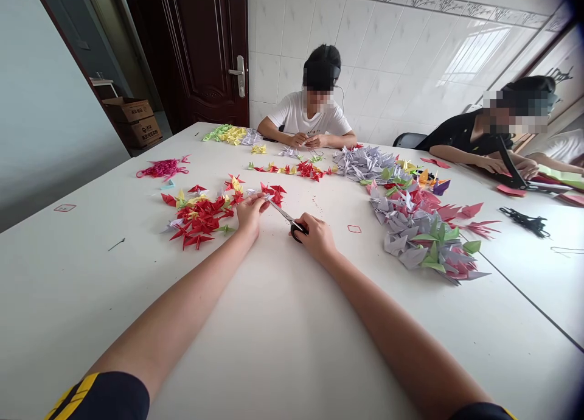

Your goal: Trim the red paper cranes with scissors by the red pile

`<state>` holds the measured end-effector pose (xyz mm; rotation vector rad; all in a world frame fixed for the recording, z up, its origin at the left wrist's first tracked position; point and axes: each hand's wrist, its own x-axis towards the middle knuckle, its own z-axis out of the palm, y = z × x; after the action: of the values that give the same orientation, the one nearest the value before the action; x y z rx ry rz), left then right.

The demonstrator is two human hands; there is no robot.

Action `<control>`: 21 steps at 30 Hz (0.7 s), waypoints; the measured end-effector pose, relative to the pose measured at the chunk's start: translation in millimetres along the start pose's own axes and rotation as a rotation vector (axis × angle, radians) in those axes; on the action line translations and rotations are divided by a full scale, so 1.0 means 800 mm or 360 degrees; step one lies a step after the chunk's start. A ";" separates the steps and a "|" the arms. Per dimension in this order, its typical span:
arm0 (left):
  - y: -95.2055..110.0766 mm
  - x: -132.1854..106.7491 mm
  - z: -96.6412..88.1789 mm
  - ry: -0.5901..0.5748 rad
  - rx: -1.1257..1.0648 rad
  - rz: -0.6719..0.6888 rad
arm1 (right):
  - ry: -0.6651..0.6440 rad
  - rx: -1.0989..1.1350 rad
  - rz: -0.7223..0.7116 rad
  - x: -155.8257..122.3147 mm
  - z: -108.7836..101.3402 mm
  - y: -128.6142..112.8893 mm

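My left hand (pixel 250 214) pinches a small red paper crane (pixel 272 193), with a few more red and white folded cranes bunched at its fingertips. My right hand (pixel 317 237) grips a pair of black-handled scissors (pixel 287 218), whose steel blades point up and left toward those cranes. The blade tips reach close to my left fingers. A heap of red origami cranes (pixel 198 219) lies just left of my left hand. Both forearms rest over the white table (pixel 228 347).
A grey-and-green crane pile (pixel 417 234) lies right, with a line of small cranes (pixel 287 169) ahead. Pink strung cranes (pixel 164 168) lie left. A person in a white shirt (pixel 310 112) sits opposite, another in black (pixel 474 137) at right. Cardboard boxes (pixel 132 122) stand by the door.
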<state>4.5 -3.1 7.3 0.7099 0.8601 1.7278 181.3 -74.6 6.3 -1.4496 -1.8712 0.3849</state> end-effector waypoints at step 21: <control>0.000 -0.001 -0.004 -0.0107 0.0088 0.0126 | 0.0147 0.0187 0.0023 0.001 -0.002 0.009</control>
<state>2.4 -4.6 5.2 0.8441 0.8461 1.7456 187.0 -71.8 3.1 -1.3801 -1.7364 0.4205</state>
